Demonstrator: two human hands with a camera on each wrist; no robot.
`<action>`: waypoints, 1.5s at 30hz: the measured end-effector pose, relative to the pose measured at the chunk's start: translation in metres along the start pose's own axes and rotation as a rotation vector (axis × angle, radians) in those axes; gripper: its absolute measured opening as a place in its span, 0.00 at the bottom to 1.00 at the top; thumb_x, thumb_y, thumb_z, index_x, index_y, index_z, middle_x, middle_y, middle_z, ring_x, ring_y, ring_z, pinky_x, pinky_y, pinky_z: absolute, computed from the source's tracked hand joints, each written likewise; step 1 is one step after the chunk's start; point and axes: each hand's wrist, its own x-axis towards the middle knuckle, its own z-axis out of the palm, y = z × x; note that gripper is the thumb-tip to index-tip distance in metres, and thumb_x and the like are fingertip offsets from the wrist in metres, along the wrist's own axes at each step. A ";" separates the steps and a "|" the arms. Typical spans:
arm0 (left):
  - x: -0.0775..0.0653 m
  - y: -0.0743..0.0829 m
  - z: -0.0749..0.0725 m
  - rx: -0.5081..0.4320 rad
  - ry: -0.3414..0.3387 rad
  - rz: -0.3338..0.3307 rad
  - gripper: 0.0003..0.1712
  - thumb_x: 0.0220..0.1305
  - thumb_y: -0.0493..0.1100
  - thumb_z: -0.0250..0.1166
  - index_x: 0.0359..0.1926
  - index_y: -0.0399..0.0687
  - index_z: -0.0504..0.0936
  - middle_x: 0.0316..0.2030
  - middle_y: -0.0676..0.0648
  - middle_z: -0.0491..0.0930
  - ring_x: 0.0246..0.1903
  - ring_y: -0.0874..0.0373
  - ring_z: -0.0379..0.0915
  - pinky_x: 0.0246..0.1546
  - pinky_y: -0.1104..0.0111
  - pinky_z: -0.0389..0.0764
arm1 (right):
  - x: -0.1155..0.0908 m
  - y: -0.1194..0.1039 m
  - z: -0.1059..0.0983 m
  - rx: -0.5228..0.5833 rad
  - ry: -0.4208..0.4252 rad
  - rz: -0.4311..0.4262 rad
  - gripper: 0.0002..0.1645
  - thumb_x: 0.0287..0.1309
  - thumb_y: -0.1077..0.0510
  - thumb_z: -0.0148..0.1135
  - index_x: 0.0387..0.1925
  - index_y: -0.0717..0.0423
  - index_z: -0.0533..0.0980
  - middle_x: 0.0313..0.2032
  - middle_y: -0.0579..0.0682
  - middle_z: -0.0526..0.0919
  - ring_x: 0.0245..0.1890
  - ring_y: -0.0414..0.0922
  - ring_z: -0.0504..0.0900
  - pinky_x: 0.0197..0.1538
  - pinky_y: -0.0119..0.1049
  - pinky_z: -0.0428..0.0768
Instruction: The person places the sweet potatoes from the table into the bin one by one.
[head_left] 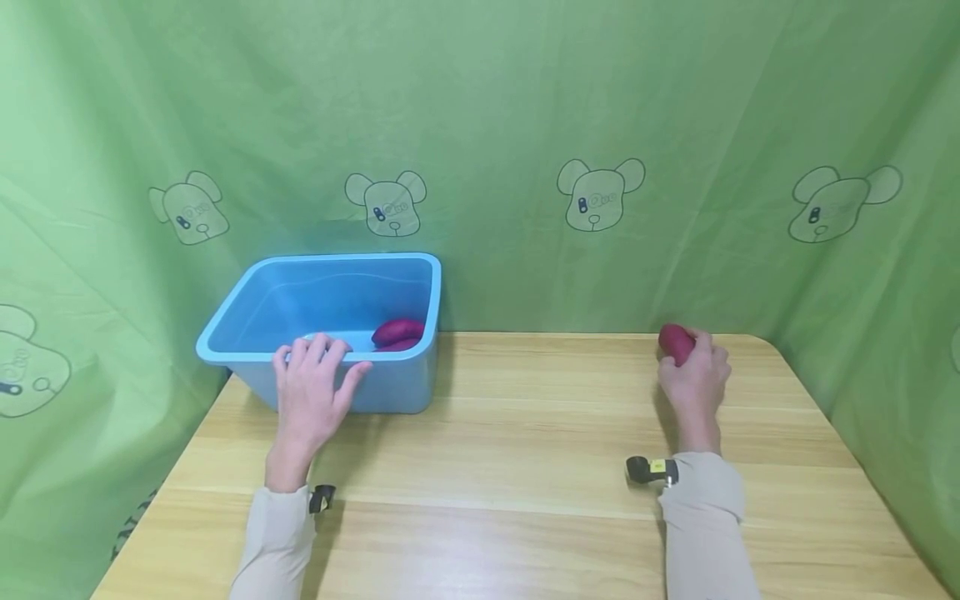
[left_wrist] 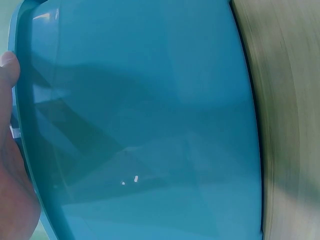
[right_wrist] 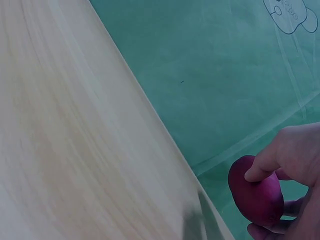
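Note:
A blue plastic bin (head_left: 382,383) stands at the left back of the table. My left hand (head_left: 309,392) holds its front rim, the fingers bent over the edge and the thumb lying along it; the left wrist view shows the thumb (left_wrist: 9,70) at the rim. Inside the bin, at its right end, lie two purple-red sweet potatoes (head_left: 397,332), partly hidden by the front wall. At the far right, my right hand (head_left: 697,375) grips another purple-red sweet potato (right_wrist: 256,192) between thumb and fingers, close to the table's back edge.
The light wooden table (head_left: 525,450) reaches back to a green curtain (head_left: 510,108) printed with bear heads, which also hangs along both sides. A small dark camera (head_left: 647,470) is strapped at the right wrist, another (head_left: 322,498) at the left.

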 end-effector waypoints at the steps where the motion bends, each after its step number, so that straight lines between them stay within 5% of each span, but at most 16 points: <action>1: 0.000 0.000 0.000 -0.001 -0.001 -0.001 0.23 0.63 0.64 0.56 0.37 0.50 0.76 0.40 0.46 0.74 0.44 0.45 0.64 0.52 0.46 0.54 | 0.000 -0.001 0.000 0.002 0.004 -0.005 0.41 0.57 0.60 0.55 0.71 0.49 0.53 0.62 0.68 0.58 0.59 0.65 0.59 0.51 0.66 0.64; 45: 0.000 0.000 0.000 -0.010 0.006 -0.003 0.22 0.62 0.64 0.56 0.37 0.50 0.76 0.39 0.46 0.74 0.43 0.45 0.64 0.52 0.46 0.54 | -0.022 -0.042 -0.001 0.031 0.056 -0.130 0.40 0.56 0.62 0.56 0.70 0.47 0.56 0.62 0.64 0.60 0.59 0.62 0.60 0.50 0.65 0.65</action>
